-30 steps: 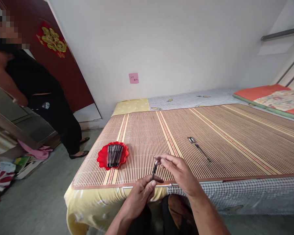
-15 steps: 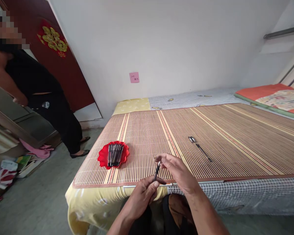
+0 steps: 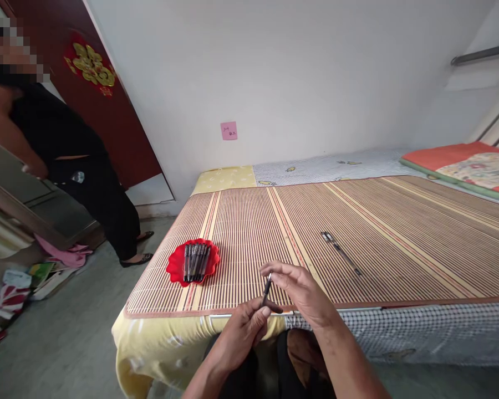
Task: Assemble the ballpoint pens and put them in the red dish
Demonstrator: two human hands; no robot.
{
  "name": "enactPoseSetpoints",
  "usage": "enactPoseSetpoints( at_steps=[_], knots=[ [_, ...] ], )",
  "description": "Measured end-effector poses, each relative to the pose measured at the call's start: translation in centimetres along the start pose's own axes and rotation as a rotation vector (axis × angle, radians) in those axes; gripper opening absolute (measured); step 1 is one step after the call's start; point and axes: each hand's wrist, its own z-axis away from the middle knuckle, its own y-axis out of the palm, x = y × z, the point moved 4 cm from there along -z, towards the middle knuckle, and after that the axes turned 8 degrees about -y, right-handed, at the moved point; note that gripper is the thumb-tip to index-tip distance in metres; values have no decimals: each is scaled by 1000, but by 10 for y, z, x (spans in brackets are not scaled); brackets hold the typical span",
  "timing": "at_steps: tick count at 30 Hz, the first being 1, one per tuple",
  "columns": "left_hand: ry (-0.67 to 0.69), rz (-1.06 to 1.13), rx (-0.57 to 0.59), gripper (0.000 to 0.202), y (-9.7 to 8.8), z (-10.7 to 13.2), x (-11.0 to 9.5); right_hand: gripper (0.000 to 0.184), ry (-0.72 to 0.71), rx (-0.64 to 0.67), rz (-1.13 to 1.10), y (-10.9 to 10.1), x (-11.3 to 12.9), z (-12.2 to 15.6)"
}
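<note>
Over the near edge of the bed, my left hand (image 3: 242,331) pinches the lower end of a dark pen (image 3: 266,292) and holds it tilted upright. My right hand (image 3: 300,291) pinches the pen's upper tip between thumb and fingers. To the left on the striped bamboo mat (image 3: 399,233) sits a red scalloped dish (image 3: 175,267) holding several dark pens (image 3: 195,261). A separated pen part and thin refill (image 3: 340,252) lie on the mat to the right, beyond my right hand.
A person in black (image 3: 66,160) stands at far left by a dark red door (image 3: 108,111). Clothes and papers (image 3: 33,274) lie on the floor there. Folded orange quilts (image 3: 469,163) rest at the bed's far right. A pink note (image 3: 228,131) sticks to the wall.
The view has drifted slightly; both hands keep hold of the pen in nearly the same spot, with the right fingers shifting a little at its tip.
</note>
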Motion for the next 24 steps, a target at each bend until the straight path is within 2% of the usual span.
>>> enactPoseSetpoints(
  at_steps=[2,5,8,10,15,20,24],
  knots=[
    [2,-11,2,50,0,0,1,19,6,-22,9,0,0,0],
    [9,-23,9,49,1,0,1,23,48,-53,8,-2,-1,0],
    [18,-22,12,47,0,1,2,30,33,-5,19,0,0,0],
    [30,-23,9,47,0,0,3,27,12,20,37,1,1,-1],
    [29,-7,0,48,2,0,4,23,17,-30,46,1,1,-2],
    [36,5,6,46,3,1,2,25,56,5,23,3,0,2],
    [5,11,-75,45,3,-3,5,26,15,-66,95,6,-1,2]
  ],
)
